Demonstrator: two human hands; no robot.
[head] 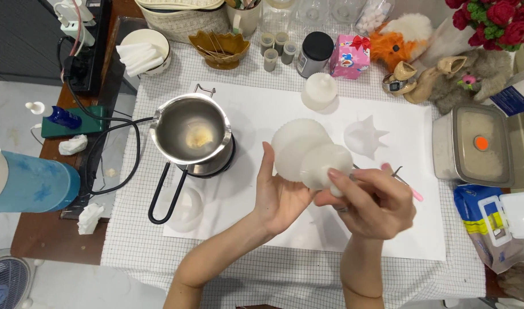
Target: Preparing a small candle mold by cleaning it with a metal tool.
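A frosted white silicone mold (308, 153), made of rounded scalloped lobes, is being held up above the middle of the desk (262, 280), over a large white sheet of paper (273, 114). The left hand (282, 197) is cupping it from below with the palm open and the thumb standing up along its left side. The right hand (373, 200) is closing its fingers around the mold's lower right lobe, and a thin pink-tipped tool (411, 189) is sticking out of the same hand (how it is gripped I cannot tell). Just left of the hands a steel melting pot (190, 131) with a little pale wax in its bottom is sitting on a small heater. A star-shaped clear mold (365, 136) is lying on the paper to the right, and a white bottle-shaped mold (319, 91) is standing behind.
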